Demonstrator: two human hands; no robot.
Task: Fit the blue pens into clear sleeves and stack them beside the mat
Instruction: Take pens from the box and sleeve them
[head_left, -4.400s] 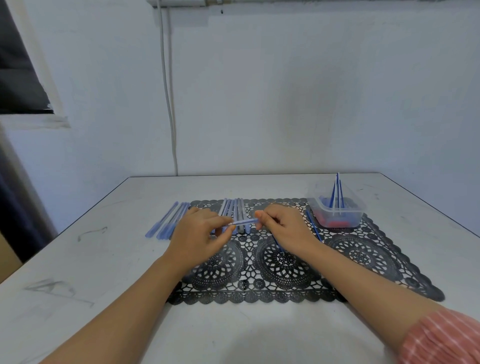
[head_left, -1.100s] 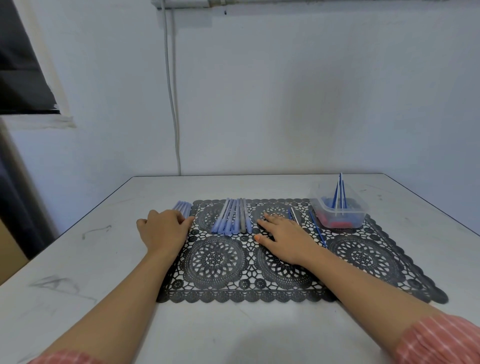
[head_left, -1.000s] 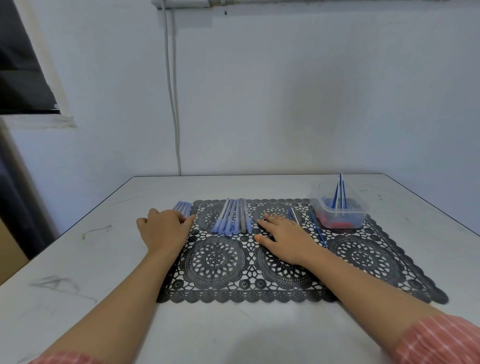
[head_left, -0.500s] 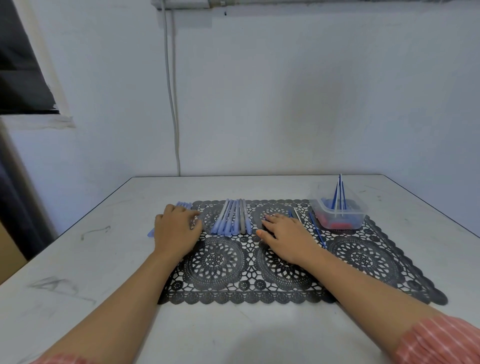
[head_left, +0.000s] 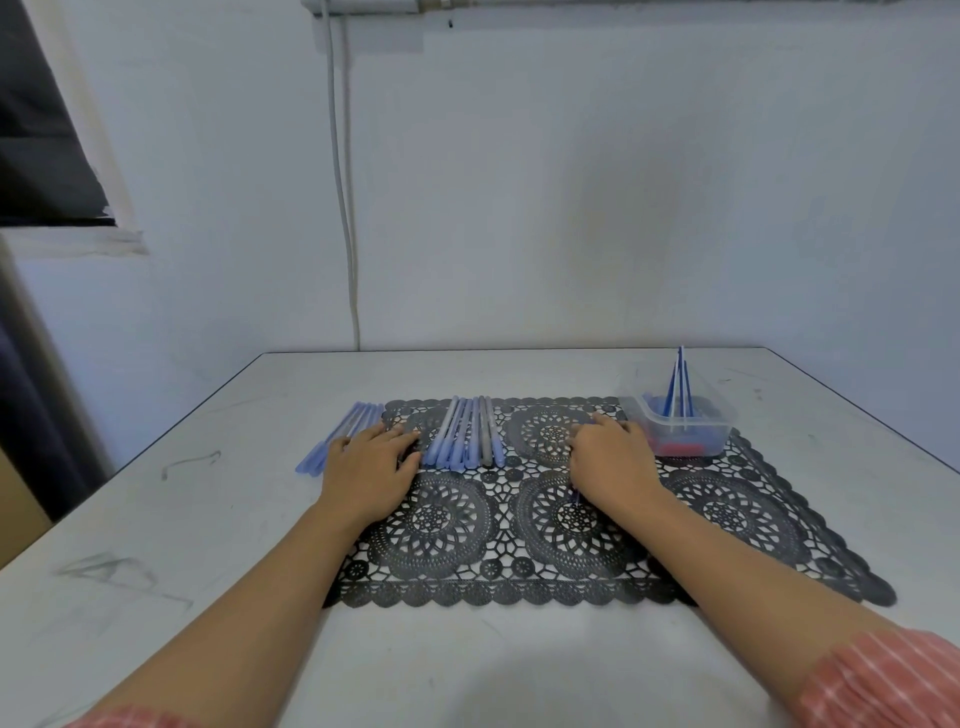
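Head view.

A clear tub (head_left: 675, 423) stands on the far right corner of the black lace mat (head_left: 727, 525). In it thin blue pens (head_left: 678, 384) lean upright, and red pieces (head_left: 681, 448) lie on its floor; we cannot tell what they are.

A row of sleeves (head_left: 464, 431) lies side by side on the mat's far left part. The stack of sleeved pens (head_left: 345, 434) lies on the desk (head_left: 182, 519), just beside the mat's left edge.

The left grip (head_left: 371, 465) rests palm down across that edge, between stack and row, fingers relaxed, released.

The right grip (head_left: 613, 462) rests palm down on the mat, near the tub. We cannot tell whether it grasps anything.
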